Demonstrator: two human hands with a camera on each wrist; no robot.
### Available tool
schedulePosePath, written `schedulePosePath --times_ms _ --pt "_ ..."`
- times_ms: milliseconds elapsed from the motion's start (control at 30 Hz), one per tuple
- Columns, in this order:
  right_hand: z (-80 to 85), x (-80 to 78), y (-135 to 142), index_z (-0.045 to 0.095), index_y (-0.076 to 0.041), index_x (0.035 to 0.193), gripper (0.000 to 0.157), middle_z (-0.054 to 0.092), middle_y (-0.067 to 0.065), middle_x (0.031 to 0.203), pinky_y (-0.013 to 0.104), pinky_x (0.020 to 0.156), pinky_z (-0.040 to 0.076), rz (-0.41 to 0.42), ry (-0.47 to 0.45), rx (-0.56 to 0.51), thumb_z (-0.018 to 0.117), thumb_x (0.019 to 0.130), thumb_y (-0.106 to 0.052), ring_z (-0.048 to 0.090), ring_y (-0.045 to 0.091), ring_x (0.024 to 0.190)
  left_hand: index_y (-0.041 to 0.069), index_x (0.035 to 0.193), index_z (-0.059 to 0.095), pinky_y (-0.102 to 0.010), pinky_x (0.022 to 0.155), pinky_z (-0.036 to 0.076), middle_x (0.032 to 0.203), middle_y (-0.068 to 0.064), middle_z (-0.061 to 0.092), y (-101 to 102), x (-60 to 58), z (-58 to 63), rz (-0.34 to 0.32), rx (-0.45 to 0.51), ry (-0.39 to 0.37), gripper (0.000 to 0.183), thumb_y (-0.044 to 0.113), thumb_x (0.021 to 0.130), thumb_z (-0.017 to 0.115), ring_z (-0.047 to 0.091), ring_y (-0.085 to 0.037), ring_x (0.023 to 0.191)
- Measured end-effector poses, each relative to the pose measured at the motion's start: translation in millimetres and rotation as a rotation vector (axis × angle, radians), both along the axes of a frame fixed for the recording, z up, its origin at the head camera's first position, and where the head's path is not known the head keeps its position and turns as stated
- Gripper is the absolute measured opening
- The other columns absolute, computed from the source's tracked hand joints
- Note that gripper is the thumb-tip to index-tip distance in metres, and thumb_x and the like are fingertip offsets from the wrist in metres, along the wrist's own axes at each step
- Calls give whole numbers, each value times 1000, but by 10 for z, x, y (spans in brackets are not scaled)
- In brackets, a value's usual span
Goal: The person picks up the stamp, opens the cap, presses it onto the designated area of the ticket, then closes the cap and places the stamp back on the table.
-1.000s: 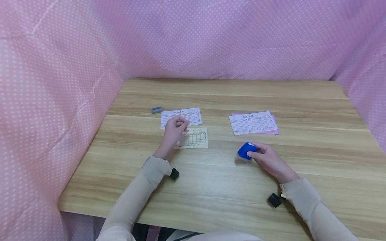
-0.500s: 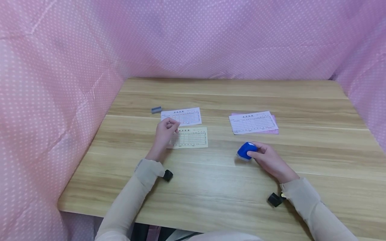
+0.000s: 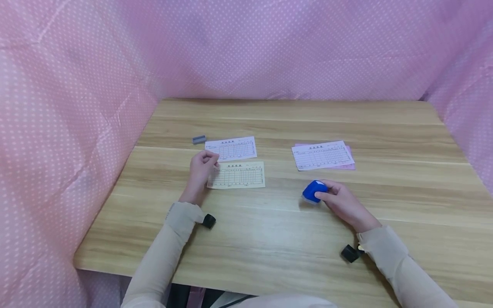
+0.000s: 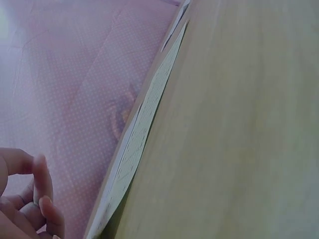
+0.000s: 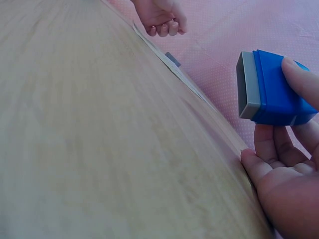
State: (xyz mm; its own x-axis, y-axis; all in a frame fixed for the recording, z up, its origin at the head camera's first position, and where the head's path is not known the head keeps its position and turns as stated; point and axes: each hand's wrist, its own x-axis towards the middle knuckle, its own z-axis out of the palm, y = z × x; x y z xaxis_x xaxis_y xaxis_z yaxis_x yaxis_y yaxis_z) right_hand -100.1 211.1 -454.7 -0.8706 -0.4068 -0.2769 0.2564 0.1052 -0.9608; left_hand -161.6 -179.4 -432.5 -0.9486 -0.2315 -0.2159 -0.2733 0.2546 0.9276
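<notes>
"Where's the blue plastic block with the hollow grey end?"
"Gripped in the right hand, above the wood-grain table; its dark inside can't be made out."
"And the left hand?"
"Well apart, loosely curled, hiding a corner of the pale-yellow printed paper."

My head view looks forward and down across the table to the curtain. The left wrist view sits low and tilted, the left hand close at one corner, sharing the yellow slip with the head view. My right wrist view, also low, is close to the stamp and faces the left hand, farther off.
</notes>
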Motion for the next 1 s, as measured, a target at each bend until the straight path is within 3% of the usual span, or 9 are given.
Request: schedulePosePath --times_ms 167,400,500,633,1000 --pt "0 -4 0 62 -21 115 19 58 -16 116 10 93 45 -2 -5 -18 58 97 -16 52 -2 110 2 113 57 -26 86 44 104 -7 56 -84 -12 6 -13 -82 -38 22 15 96 57 52 -19 97" --pt "9 -1 -9 60 -16 120 23 59 -16 116 10 93 45 -7 -4 -16 59 96 -17 54 -3 110 -1 129 46 -44 107 40 131 -19 47 -196 -22 22 -229 -318 -181 45 13 91 65 46 -31 118" --pt "20 3 -13 60 -13 121 25 59 -16 116 10 93 45 -6 -4 -12 59 97 -17 54 -3 110 -1 132 44 -45 106 40 133 -19 43 -213 -13 15 -297 -389 -215 52 15 89 68 43 -31 116" --pt "39 10 -17 59 -11 123 27 58 -16 117 10 93 45 -7 -7 -5 59 97 -18 53 -3 110 -3 132 44 -41 98 42 127 -20 43 -209 -5 0 -339 -451 -189 54 13 88 70 44 -28 108" --pt "51 4 -22 53 1 130 39 58 -15 117 10 93 45 -13 -9 12 59 97 -18 53 -3 110 -4 126 49 -33 85 39 115 -17 48 -200 4 24 -358 -476 -191 46 12 88 69 44 -27 101"
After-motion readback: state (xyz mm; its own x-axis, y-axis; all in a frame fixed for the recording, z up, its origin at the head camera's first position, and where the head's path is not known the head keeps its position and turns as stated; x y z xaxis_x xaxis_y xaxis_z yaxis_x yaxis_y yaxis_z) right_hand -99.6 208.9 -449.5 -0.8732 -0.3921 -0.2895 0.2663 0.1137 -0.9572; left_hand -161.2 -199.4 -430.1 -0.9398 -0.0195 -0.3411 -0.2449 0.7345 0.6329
